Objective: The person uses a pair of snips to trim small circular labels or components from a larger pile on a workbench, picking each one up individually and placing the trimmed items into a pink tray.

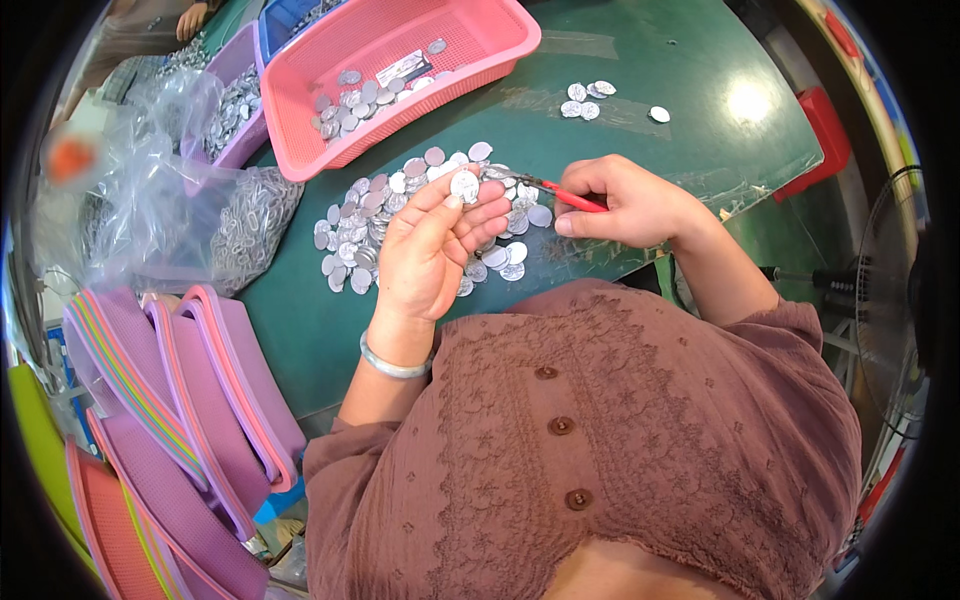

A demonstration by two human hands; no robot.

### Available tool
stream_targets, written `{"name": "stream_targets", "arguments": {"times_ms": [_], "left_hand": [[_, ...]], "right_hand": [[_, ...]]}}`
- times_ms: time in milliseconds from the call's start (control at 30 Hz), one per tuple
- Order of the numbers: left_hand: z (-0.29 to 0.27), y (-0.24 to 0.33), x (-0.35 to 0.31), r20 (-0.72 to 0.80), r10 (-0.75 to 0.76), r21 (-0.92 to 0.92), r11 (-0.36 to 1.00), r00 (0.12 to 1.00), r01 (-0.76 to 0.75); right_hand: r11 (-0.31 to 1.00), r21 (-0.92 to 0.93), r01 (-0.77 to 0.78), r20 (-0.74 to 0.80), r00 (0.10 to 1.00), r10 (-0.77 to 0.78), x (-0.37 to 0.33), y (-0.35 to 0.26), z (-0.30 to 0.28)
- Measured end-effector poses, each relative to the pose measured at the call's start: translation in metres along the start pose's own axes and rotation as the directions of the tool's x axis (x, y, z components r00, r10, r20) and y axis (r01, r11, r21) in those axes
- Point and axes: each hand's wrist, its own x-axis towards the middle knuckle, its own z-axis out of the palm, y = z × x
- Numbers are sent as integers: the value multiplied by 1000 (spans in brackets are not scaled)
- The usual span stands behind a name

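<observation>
My left hand (425, 245) pinches a round silver medal-like disc (464, 186) between thumb and index finger, its other fingers curled loosely below. In my right hand (635, 203) is a pair of pliers with red handles (580, 200). The plier jaws lie at the left fingertips, close to the disc; whether they grip a small part there I cannot tell. Under and around my left hand spreads a pile of silver discs (355, 235) on the green table (690, 110). Part of that pile is hidden by the hand.
Beyond the pile stands a pink basket (400, 110) with discs. Several discs (590, 100) lie apart at far right. A clear bag of metal clasps (255, 225) and a purple basket (240, 110) are left; stacked baskets (190, 390) stand nearer. Another person's hand (192, 20) shows far left.
</observation>
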Motion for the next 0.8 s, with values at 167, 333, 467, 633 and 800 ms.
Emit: {"name": "stream_targets", "arguments": {"times_ms": [167, 333, 467, 633, 800], "left_hand": [[7, -2, 15, 17, -1, 45, 999, 1000, 0], [36, -7, 62, -64, -71, 402, 911, 995, 91], [45, -20, 116, 50, 22, 898, 436, 999, -55], [32, -34, 157, 123, 179, 941, 292, 976, -172], [14, 0, 123, 179, 79, 963, 188, 981, -191]], "right_hand": [[979, 166, -116, -119, 983, 137, -21, 11, -11], [833, 538, -127, -396, 835, 382, -43, 30, -17], [607, 794, 30, -368, 819, 441, -54, 47, -26], [601, 799, 33, -360, 826, 433, -54, 48, -25], [616, 788, -1, -328, 846, 420, -55, 53, -27]]}}
